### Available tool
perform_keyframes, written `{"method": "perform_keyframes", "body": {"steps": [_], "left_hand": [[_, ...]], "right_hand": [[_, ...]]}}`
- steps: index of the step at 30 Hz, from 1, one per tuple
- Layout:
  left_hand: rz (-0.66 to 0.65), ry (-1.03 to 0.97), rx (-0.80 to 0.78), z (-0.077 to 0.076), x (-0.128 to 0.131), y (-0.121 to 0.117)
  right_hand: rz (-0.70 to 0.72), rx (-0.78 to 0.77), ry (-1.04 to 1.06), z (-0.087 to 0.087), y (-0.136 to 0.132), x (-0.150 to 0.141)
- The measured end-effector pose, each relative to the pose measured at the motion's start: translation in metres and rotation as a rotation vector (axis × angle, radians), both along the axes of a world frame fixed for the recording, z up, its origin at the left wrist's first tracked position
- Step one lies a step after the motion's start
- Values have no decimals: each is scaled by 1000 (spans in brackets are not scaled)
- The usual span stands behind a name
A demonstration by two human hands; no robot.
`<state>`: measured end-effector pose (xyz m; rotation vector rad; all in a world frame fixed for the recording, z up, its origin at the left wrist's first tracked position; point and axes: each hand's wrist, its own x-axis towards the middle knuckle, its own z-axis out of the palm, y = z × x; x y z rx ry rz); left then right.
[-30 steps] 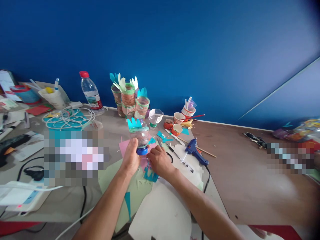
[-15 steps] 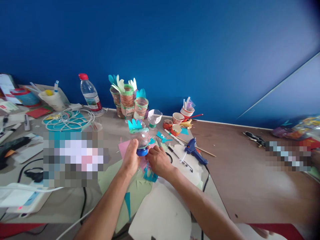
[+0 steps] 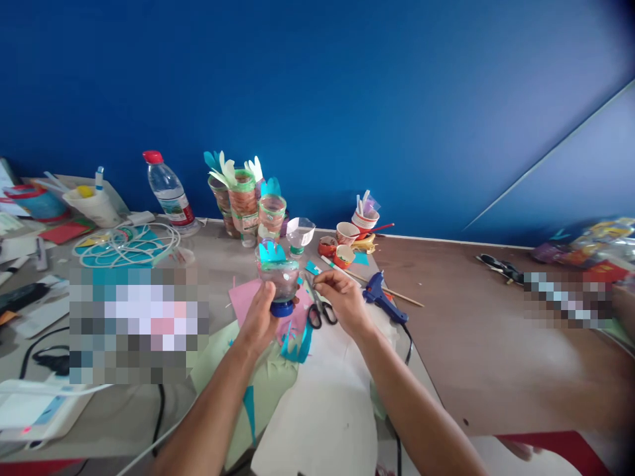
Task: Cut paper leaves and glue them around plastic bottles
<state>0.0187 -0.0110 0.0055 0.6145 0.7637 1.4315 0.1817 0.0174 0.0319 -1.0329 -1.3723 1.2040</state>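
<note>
My left hand (image 3: 260, 316) is wrapped round a cut clear plastic bottle top (image 3: 286, 281), its blue cap pointing down. Spiky blue paper (image 3: 272, 251) stands up at its rim. To the right of the bottle, my right hand (image 3: 344, 301) is raised with thumb and fingertips pinched; whatever they hold is too small to make out. Black-handled scissors (image 3: 321, 316) lie just below those fingers. Beneath the bottle are pink paper (image 3: 241, 297) and curled blue paper scraps (image 3: 300, 347).
A blue glue gun (image 3: 381, 294) with a black cord rests at the right. Behind stand decorated bottle pots (image 3: 243, 201), paper cups (image 3: 347, 233) and a red-capped water bottle (image 3: 171, 198). A coiled white cable (image 3: 126, 244) and a power strip (image 3: 44, 413) lie left. Another person's hand (image 3: 622, 307) shows far right.
My right hand has drawn away from the bottle to the right, now pinched above the scissors. The bottle stays in my left hand. The whole view has shifted slightly.
</note>
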Motion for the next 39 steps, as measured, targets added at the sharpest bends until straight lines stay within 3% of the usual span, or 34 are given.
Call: {"method": "perform_keyframes", "body": {"steps": [5, 13, 21, 39], "left_hand": [[-61, 12, 7, -5, 3, -2], [-104, 48, 12, -8, 4, -1], [-118, 68, 2, -11, 4, -2], [-140, 80, 16, 7, 15, -8]], "right_hand": [[-63, -28, 157, 10, -4, -3], [-19, -11, 126, 11, -6, -1], [23, -101, 66, 16, -10, -1], [-14, -13, -16, 14, -7, 1]]}}
